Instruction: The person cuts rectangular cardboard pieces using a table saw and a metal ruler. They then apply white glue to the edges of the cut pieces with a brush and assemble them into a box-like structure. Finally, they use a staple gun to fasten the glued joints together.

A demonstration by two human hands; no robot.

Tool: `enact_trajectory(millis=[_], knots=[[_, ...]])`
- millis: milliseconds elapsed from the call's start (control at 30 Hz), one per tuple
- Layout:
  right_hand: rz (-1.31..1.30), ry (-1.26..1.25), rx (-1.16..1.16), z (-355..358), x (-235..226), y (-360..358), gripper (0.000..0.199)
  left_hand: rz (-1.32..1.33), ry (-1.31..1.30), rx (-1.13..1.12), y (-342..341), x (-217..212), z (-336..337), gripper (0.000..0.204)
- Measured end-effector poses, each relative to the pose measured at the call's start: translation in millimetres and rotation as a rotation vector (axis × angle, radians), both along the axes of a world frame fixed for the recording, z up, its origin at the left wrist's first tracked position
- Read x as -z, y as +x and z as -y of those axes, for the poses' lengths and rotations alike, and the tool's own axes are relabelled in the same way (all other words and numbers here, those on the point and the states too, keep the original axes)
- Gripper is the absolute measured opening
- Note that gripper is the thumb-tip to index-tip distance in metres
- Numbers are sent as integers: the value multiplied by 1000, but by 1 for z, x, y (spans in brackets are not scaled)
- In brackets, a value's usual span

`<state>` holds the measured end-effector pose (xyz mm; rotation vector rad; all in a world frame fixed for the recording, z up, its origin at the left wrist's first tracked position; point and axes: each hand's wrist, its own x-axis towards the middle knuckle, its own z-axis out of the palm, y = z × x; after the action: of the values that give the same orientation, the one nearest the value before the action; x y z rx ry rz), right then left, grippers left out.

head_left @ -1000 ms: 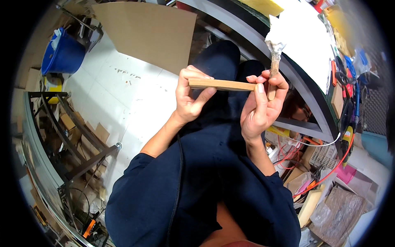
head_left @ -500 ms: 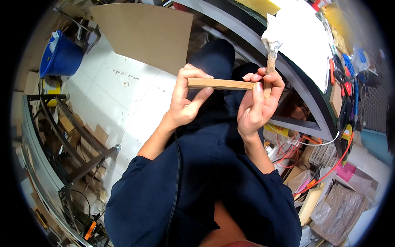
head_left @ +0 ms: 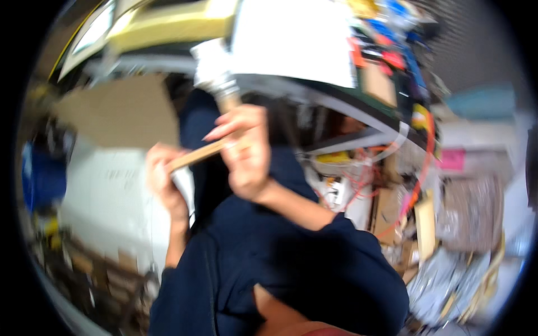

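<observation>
Motion blurs the whole view. My left hand (head_left: 164,171) is closed round the left end of a narrow light-brown wooden piece (head_left: 197,156), which slants up to the right. My right hand (head_left: 246,157) meets the piece's other end and grips a wooden-handled brush (head_left: 217,75). Its flared head is caked in white and points up, over the near edge of the workbench. The lower part of its handle is hidden by my fingers. Both hands are above my dark-clothed lap.
A white sheet (head_left: 291,39) and a yellow block (head_left: 168,25) lie on the bench, with tools (head_left: 384,56) at its right. A brown board (head_left: 115,112) leans left of my knees. A blue bucket (head_left: 42,176) stands far left. Cables (head_left: 361,179) and a wrapped package (head_left: 473,213) are at right.
The view has swung to the left, so the bench now spans the top. Both hands appear farther left and lower, still holding the wooden piece and brush. The wooden piece has tilted.
</observation>
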<state>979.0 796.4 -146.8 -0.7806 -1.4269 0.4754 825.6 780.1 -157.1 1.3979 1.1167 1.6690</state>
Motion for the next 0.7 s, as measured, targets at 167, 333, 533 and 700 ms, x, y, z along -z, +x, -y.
enact_trajectory(millis=[167, 333, 533, 700], knots=[[-177, -46, -137, -1, -10, -12, 18, 162, 17, -33, 7, -9, -13, 32], [-322, -109, -223, -4, 3, -3, 14, 84, 59, -48, 19, -2, -14, 29], [-101, -39, -99, -7, 9, 6, 14, 61, 76, -11, 10, 9, -17, 24], [-188, -116, -118, -6, 19, 2, 14, 158, 191, 98, -1, 18, -14, 19]])
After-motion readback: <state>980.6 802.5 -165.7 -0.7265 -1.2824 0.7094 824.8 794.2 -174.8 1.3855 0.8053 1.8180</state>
